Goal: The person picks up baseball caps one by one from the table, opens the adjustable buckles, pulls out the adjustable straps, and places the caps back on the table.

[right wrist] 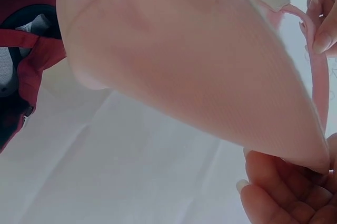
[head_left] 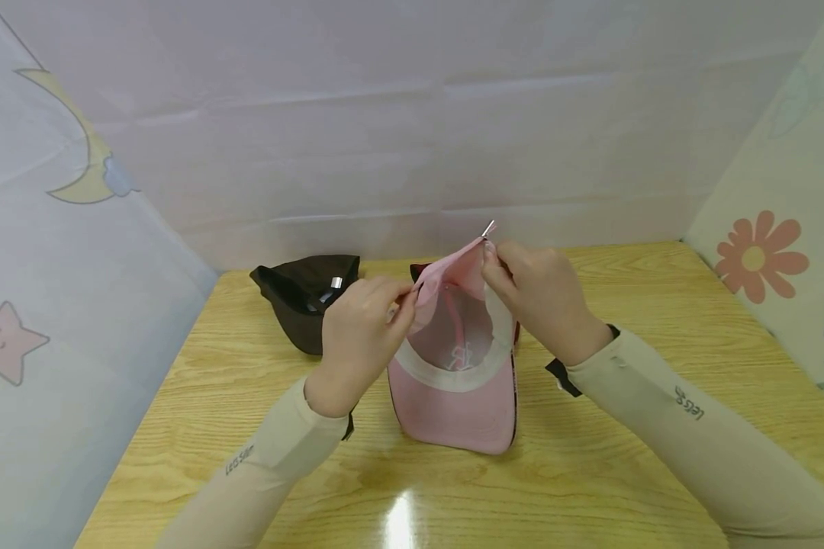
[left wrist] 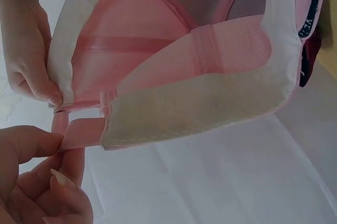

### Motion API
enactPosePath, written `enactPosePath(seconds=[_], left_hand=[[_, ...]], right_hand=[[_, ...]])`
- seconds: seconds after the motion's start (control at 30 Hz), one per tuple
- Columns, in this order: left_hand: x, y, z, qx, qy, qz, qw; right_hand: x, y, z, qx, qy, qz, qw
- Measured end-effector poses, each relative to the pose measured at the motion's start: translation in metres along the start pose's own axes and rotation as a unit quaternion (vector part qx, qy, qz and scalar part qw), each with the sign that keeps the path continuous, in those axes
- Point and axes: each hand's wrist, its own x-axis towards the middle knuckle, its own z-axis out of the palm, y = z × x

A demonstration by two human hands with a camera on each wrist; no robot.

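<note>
A pink cap (head_left: 453,415) is held brim down with its inside facing me, showing a white sweatband and mesh panels. My left hand (head_left: 367,335) pinches the end of its pink back strap (left wrist: 87,132), as the left wrist view shows. On the opposite side of the back opening, my right hand (head_left: 542,297) grips the cap's edge between thumb and fingers. Just above those fingers a small metal clasp (head_left: 487,229) sticks up. In the right wrist view the right fingers (right wrist: 268,187) are under the cap's pink outer panel, partly hidden by it.
A black cap (head_left: 302,297) lies to the left, opening upward, partly behind my left hand. Behind the pink cap is a dark red cap (right wrist: 29,79), mostly hidden in the head view. Cloth-covered walls (head_left: 412,152) enclose the wooden table (head_left: 302,488) at the back and sides.
</note>
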Motion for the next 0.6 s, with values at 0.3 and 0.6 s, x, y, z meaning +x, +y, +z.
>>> enactPosePath(seconds=[0.3,0.6], left_hand=[[-0.002,0.0001,-0.0002,-0.005,-0.006,-0.004,1.0],[-0.0031,-0.0017,-0.0023,-0.025,-0.003,-0.022,0.9994]], right_hand=[[-0.0001,0.0005,-0.0004,-0.001,-0.007,0.005,1.0],[-0.0001,0.0014,-0.0011,0.006,-0.012,0.024,1.0]])
